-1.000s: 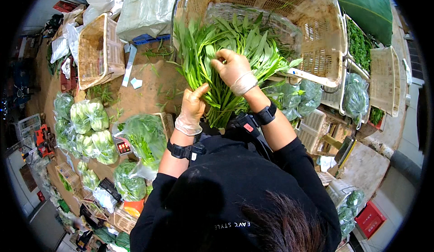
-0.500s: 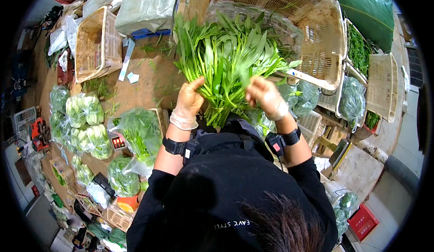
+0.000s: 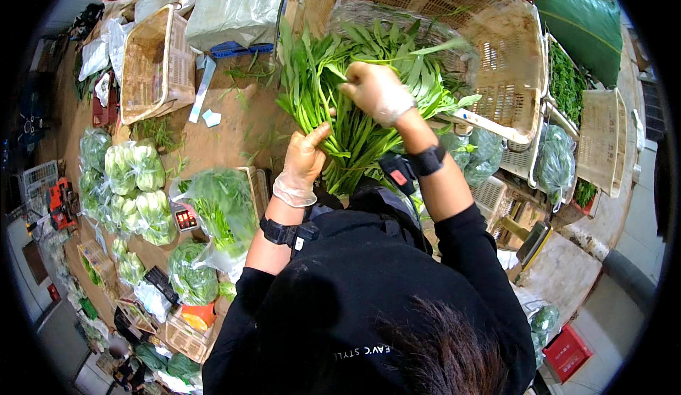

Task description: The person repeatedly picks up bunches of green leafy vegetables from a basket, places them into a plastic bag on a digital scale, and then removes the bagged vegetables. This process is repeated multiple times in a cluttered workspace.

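Observation:
A big bunch of long-leaved water spinach (image 3: 355, 143) lies in front of me, stem ends toward my body. Its leaves spread over the near side of a large, dirty cream plastic crate (image 3: 507, 76). My left hand (image 3: 305, 157), in a thin clear glove, is closed around stems at the bunch's left side. Above the middle of the bunch my right hand (image 3: 379, 93), gloved as well, is closed with its fingers pinched. A stem appears to be in that grip, though the fingers partly hide it. One blurred leaf sticks out to the right just beyond it.
At left stands a smaller cream crate (image 3: 157, 65). Bagged pale-green vegetables (image 3: 135, 189) lie on the brown floor, with an open bag of greens (image 3: 223, 210) beside a small red-digit display (image 3: 186, 218). Filled bags (image 3: 555, 157) and other crates (image 3: 599, 136) are at right.
My right hand has moved up and left, from the bunch's right side to over its middle. My left hand has shifted slightly right, and the greens have parted between the hands.

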Demonstrator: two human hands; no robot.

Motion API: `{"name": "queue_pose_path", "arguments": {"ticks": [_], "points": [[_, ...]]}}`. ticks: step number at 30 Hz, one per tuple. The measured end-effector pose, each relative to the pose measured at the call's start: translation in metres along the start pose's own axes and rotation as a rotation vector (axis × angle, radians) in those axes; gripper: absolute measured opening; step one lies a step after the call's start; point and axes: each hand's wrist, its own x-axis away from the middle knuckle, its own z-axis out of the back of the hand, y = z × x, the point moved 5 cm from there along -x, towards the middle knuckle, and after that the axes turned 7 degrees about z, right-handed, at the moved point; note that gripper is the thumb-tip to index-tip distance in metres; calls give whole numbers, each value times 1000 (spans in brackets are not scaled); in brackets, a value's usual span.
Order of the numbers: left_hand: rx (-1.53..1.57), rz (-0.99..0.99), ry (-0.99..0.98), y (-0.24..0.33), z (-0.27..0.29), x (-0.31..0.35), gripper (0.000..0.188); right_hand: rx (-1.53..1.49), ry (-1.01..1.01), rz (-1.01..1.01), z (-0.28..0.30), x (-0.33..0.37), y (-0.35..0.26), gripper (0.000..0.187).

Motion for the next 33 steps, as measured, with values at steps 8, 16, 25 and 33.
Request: {"name": "queue_pose_path", "arguments": {"ticks": [8,16,25,33], "points": [[97,131,88,0,-1,-11,24,-631,-131,130,1,96,-18,10],[81,171,30,7,-1,-19,25,338,-716,-451,-39,248,143,33],[-51,147,41,13,-2,-13,27,370,-18,13,3,67,-31,33],[-162,85,-198,-11,-8,-4,59,552,-173,153,-31,33,-16,6]]}}
